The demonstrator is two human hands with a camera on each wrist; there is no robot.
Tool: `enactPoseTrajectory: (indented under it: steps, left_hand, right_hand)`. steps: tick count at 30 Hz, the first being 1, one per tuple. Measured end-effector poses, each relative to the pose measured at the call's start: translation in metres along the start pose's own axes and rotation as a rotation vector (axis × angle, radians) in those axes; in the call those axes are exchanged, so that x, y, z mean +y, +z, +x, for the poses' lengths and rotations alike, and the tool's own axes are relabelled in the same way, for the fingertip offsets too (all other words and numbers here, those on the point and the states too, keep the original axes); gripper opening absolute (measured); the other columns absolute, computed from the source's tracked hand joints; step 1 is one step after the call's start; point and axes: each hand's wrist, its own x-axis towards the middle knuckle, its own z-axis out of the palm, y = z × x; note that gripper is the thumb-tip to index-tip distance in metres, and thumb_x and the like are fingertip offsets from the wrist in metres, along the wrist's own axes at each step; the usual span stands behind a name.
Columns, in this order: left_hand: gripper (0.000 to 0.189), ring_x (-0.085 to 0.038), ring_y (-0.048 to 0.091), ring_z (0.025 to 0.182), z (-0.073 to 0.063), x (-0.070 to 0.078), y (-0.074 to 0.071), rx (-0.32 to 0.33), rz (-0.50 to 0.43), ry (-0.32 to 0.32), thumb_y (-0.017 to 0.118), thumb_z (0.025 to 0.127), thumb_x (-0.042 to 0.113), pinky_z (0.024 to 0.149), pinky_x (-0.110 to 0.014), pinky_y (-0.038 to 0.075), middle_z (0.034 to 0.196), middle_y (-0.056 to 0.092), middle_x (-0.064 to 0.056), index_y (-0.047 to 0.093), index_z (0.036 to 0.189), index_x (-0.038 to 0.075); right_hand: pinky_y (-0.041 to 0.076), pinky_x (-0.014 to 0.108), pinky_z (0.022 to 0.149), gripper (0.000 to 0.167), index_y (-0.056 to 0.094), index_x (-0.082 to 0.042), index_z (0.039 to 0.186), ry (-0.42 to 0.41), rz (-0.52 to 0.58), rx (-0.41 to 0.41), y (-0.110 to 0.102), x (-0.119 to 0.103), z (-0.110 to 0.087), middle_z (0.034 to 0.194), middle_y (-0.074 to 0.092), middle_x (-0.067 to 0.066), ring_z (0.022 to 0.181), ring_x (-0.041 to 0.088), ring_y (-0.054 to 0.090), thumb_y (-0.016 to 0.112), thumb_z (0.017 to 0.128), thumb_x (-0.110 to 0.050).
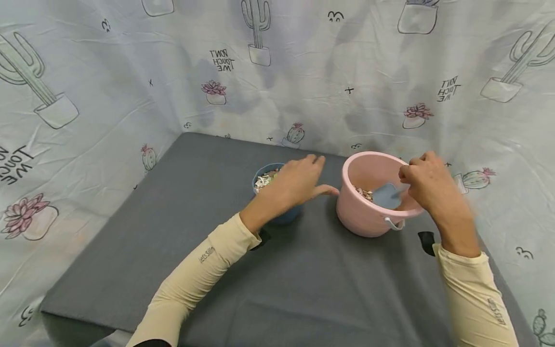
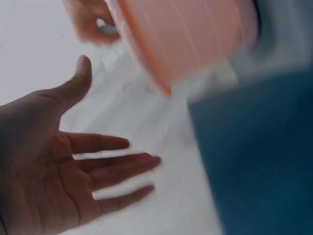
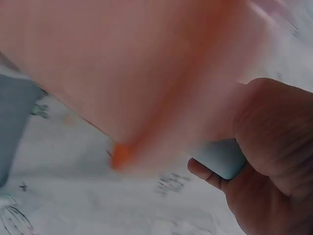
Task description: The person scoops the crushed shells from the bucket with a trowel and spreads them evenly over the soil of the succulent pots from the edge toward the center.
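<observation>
My right hand (image 1: 431,185) is raised over the right rim of a pink bucket (image 1: 360,217), its fingers curled round the handle of a blue-grey scoop (image 1: 386,195). The scoop's blade is down inside the bucket, beside small brownish pieces (image 1: 363,193) whose kind I cannot tell. In the right wrist view, part of the handle (image 3: 222,159) shows within the grip. My left hand (image 1: 299,180) hovers near a blue container (image 1: 284,216) and partly hides it. Its fingers (image 2: 122,174) are spread and hold nothing. Whitish and brown bits (image 1: 263,180) fill the container near its rim.
Both containers stand on a table with a dark grey cloth (image 1: 173,231). A white handle (image 1: 394,223) hangs at the bucket's front. A pale curtain (image 1: 303,72) printed with cacti closes off the back and sides.
</observation>
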Motion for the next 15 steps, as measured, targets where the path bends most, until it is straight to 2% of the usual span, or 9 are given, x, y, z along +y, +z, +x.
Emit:
enactPoseTrajectory:
  steps: [1,2,4,6,8,9,11,15]
  left_hand:
    - [0.090,-0.030,0.062,0.135,0.007,0.006,0.004,-0.016,-0.046,0.043,0.056,0.098,0.069,0.108,-0.043,0.055,0.154,0.054,-0.016,0.041,0.160,0.005]
    - [0.085,-0.029,0.061,0.136,0.014,0.012,0.008,-0.028,-0.090,0.078,0.058,0.098,0.066,0.109,-0.043,0.054,0.155,0.052,-0.016,0.044,0.158,0.007]
    - [0.071,-0.027,0.063,0.132,0.026,0.023,0.016,-0.041,-0.166,0.123,0.061,0.098,0.062,0.107,-0.040,0.055,0.153,0.054,-0.013,0.058,0.147,0.011]
    - [0.054,-0.023,0.067,0.119,0.033,0.030,0.023,-0.032,-0.220,0.143,0.066,0.097,0.059,0.098,-0.037,0.058,0.141,0.061,-0.010,0.071,0.129,0.015]
    - [0.041,-0.019,0.069,0.105,0.037,0.035,0.026,-0.014,-0.226,0.143,0.069,0.097,0.056,0.087,-0.033,0.059,0.127,0.066,-0.007,0.076,0.108,0.017]
    - [0.039,-0.018,0.069,0.101,0.038,0.036,0.027,-0.004,-0.230,0.136,0.070,0.096,0.055,0.083,-0.032,0.059,0.122,0.068,-0.006,0.077,0.105,0.017]
    - [0.039,-0.017,0.070,0.096,0.039,0.038,0.028,0.012,-0.217,0.130,0.071,0.096,0.053,0.080,-0.031,0.059,0.116,0.068,-0.005,0.077,0.106,0.016]
    - [0.041,-0.016,0.070,0.093,0.041,0.039,0.031,0.020,-0.215,0.146,0.070,0.097,0.053,0.078,-0.029,0.060,0.116,0.067,-0.004,0.077,0.113,0.016]
  right_hand:
    - [0.041,0.053,0.067,0.024,0.076,0.000,0.074,-0.008,-0.004,-0.008,0.005,-0.001,-0.001,0.069,0.069,0.022,0.070,0.043,0.053,0.080,0.059,0.019]
    - [0.039,0.050,0.066,0.024,0.072,-0.002,0.068,-0.019,-0.002,-0.004,0.010,-0.001,-0.001,0.064,0.065,0.019,0.066,0.039,0.050,0.080,0.054,0.017]
    - [0.035,0.046,0.063,0.024,0.068,-0.005,0.062,-0.033,0.007,-0.004,0.015,-0.002,0.000,0.058,0.063,0.014,0.058,0.032,0.046,0.076,0.051,0.016]
    - [0.036,0.041,0.062,0.024,0.066,-0.005,0.060,-0.013,0.057,-0.042,0.017,-0.005,0.003,0.055,0.060,0.008,0.055,0.025,0.045,0.071,0.056,0.018]
    - [0.035,0.035,0.062,0.025,0.067,-0.006,0.062,0.035,0.128,-0.104,0.017,-0.008,0.005,0.057,0.058,0.002,0.056,0.018,0.043,0.069,0.061,0.019]
    - [0.036,0.034,0.061,0.024,0.069,-0.004,0.066,0.071,0.159,-0.142,0.017,-0.009,0.006,0.059,0.060,0.003,0.057,0.018,0.044,0.066,0.067,0.021]
    - [0.035,0.032,0.061,0.025,0.067,-0.003,0.069,0.151,0.218,-0.195,0.018,-0.011,0.006,0.062,0.057,0.003,0.060,0.020,0.043,0.060,0.073,0.021]
    - [0.037,0.034,0.064,0.017,0.073,0.001,0.075,0.289,0.285,-0.167,0.017,-0.009,0.000,0.069,0.066,0.013,0.064,0.025,0.053,0.064,0.083,0.012]
